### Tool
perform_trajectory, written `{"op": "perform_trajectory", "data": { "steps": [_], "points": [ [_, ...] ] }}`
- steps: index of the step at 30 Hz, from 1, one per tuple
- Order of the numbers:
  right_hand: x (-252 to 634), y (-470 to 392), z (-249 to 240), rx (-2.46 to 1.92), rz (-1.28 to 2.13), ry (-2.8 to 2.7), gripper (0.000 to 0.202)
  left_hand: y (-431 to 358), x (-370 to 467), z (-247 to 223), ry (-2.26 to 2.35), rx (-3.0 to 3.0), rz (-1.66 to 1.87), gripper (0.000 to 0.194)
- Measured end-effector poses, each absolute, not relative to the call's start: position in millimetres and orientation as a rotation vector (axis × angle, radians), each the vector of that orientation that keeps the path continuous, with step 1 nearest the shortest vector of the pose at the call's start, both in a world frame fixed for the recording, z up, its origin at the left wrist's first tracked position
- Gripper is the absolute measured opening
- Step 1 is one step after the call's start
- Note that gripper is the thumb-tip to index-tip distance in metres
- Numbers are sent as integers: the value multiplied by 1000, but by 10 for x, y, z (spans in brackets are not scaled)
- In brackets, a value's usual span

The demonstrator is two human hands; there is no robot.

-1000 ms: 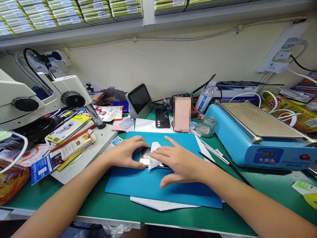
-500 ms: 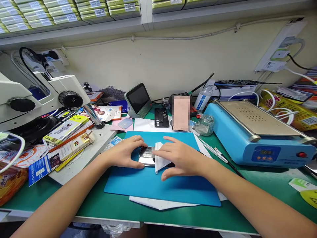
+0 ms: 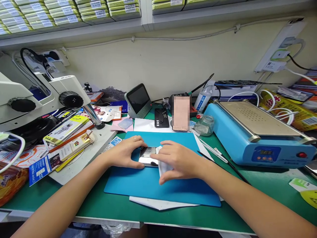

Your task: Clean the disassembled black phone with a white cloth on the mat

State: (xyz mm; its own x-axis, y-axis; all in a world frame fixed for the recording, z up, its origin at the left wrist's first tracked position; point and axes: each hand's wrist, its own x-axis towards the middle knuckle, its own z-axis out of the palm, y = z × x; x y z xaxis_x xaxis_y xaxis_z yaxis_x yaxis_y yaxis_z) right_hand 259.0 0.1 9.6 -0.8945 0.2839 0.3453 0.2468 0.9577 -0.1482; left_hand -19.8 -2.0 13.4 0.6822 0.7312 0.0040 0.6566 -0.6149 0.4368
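Observation:
A phone-like device with a shiny, reflective face lies flat on the blue mat. My left hand grips its left end, thumb at the near edge and fingers at the far edge. Over the device's right part, my right hand holds a white cloth under its fingers, with the index fingertip on the shiny surface. The device's right end is hidden by that hand and the cloth.
Right of the mat stand a blue heating machine and a glass jar. A microscope and boxes are at the left. Behind the mat are a black phone case, a small display and a bottle.
My right hand has shifted slightly, and the cloth has moved a little right and changed shape, showing more of the device. My left hand has stayed in place.

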Motion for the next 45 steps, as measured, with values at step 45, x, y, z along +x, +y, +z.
{"op": "perform_trajectory", "data": {
  "steps": [45],
  "points": [
    [2595, -47, 61, -675, 9, -2636, 59, -15, -215, 135, 1090, 2487, 234, 63]
  ]
}}
